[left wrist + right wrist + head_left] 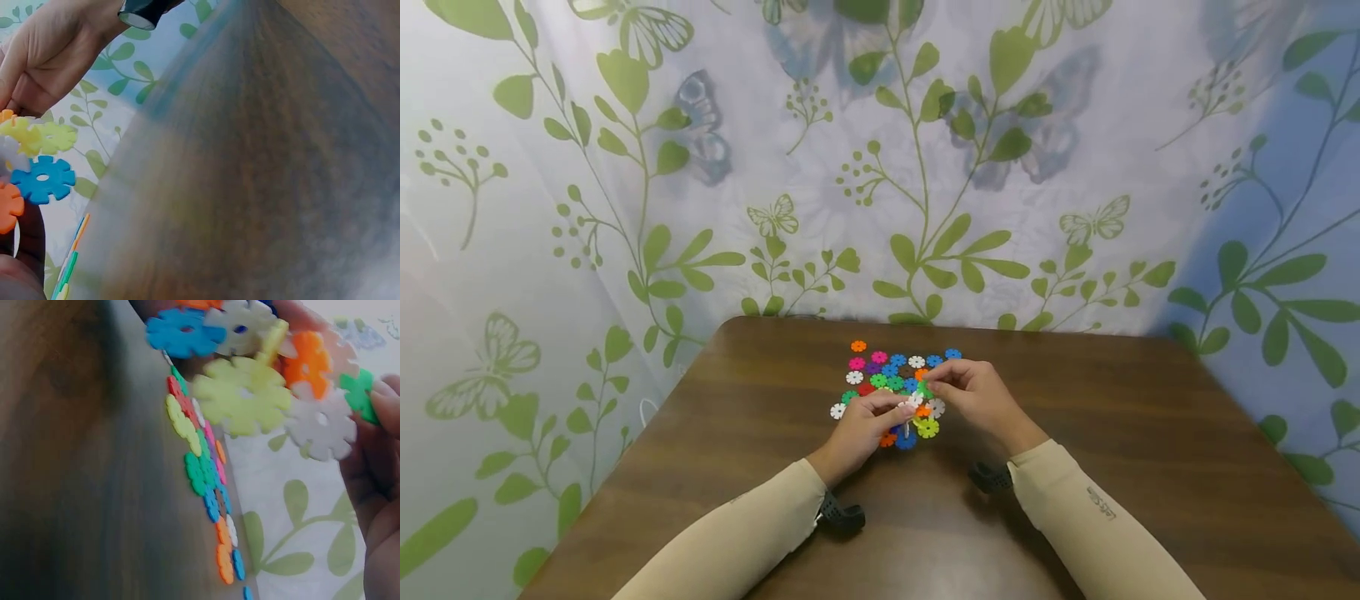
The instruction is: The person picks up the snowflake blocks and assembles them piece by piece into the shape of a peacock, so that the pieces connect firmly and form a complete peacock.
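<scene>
My left hand [859,435] grips a cluster of linked plastic snowflake discs above the table. In the right wrist view the cluster shows a blue disc [186,332], a pale yellow disc [234,400], an orange disc [306,359] and a white disc [322,425]. Between thumb and fingers, my right hand [981,398] pinches a green snowflake disc [359,395] right at the white disc's edge. The left wrist view has an orange disc [9,209] close to the left fingers, beside a blue disc [53,179]. Part of the left hand is hidden behind the cluster.
Loose snowflake discs in several colours lie flat on the brown wooden table [1112,433], just beyond the hands; a white one [854,377] and an orange one [858,346] are among them. A leaf-patterned curtain [820,208] hangs behind the table's far edge.
</scene>
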The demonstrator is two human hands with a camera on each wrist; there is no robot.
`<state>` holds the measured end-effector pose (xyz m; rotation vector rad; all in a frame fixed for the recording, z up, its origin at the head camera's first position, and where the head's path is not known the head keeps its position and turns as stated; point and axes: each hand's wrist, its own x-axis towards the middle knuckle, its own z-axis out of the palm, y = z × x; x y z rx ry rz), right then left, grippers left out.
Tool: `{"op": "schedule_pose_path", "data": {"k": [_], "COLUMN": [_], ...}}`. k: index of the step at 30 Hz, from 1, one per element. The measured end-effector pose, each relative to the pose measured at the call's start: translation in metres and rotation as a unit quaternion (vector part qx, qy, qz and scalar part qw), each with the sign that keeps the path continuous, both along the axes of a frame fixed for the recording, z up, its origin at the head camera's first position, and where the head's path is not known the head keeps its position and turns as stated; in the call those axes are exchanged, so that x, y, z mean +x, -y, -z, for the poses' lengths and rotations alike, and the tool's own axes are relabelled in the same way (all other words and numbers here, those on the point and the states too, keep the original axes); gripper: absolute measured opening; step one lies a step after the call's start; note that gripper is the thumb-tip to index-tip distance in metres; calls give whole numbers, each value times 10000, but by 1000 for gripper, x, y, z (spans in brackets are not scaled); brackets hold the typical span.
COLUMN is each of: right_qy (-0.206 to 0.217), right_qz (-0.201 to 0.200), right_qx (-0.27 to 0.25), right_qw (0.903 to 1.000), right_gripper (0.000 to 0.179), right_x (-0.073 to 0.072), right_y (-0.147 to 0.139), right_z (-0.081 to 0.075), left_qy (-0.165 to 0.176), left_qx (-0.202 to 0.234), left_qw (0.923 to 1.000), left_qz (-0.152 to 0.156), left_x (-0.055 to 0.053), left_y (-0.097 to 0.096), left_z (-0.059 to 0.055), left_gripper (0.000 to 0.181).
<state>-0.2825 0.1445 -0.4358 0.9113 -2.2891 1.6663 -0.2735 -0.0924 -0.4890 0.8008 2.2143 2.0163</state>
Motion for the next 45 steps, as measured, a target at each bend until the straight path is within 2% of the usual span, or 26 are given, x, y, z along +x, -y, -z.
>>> {"op": "schedule_pose_path", "data": {"k": [3, 7, 12, 15, 17, 19, 23, 26, 29, 32, 34, 36, 40, 42, 45], "right_qy": [18, -95, -3, 234, 329, 378, 220, 71, 61, 97, -17, -228, -588, -354, 280], "right_qz": [72, 28, 79, 170, 341, 555, 1001, 890, 652, 600, 655, 749, 954, 996, 1009], "right_qx": [88, 144, 27, -213, -174, 99, 1361, 2278, 2935, 3367, 3488, 3440, 3068, 2888, 2729], "right_qw": [9999, 9998, 10000, 9994, 9987, 9977, 9854, 9696, 9537, 9397, 9349, 9357, 9451, 9516, 9563], "right_gripper": [12, 13, 17, 25, 32, 37, 43, 48, 51, 50, 44, 35, 13, 12, 15], "right_x": [3, 4, -2, -7, -11, -16, -26, -30, -30, -28, -26, -27, -28, -28, -27], "right_y": [2, 4, 3, 3, 0, -4, -14, -20, -22, -21, -20, -21, -20, -18, -19], "right_z": [4, 8, 7, 5, 8, 14, 32, 41, 44, 44, 44, 43, 44, 43, 40], "left_qy": [-5, 86, 256, 381, 547, 683, 880, 884, 894, 929, 944, 915, 896, 919, 886], "left_qx": [-48, -66, 231, 362, 464, 571, 769, 775, 773, 812, 791, 760, 632, 622, 614], "left_qw": [10000, 9999, 9994, 9982, 9961, 9932, 9892, 9893, 9893, 9888, 9891, 9899, 9910, 9908, 9915], "left_qz": [47, -67, -95, -293, -522, -752, -883, -867, -857, -836, -804, -766, -770, -781, -725], "left_x": [4, 6, 2, -3, -6, -8, -11, -12, -13, -12, -11, -11, -10, -9, -10], "left_y": [1, 1, -1, -1, 0, 2, 3, 2, 0, 0, 1, -1, 0, 2, 2], "left_z": [3, 6, 2, -3, -4, -4, -3, -3, -3, -3, -3, -5, -4, -4, -4], "left_gripper": [21, 20, 23, 30, 36, 42, 47, 44, 42, 42, 42, 43, 46, 46, 46]}}
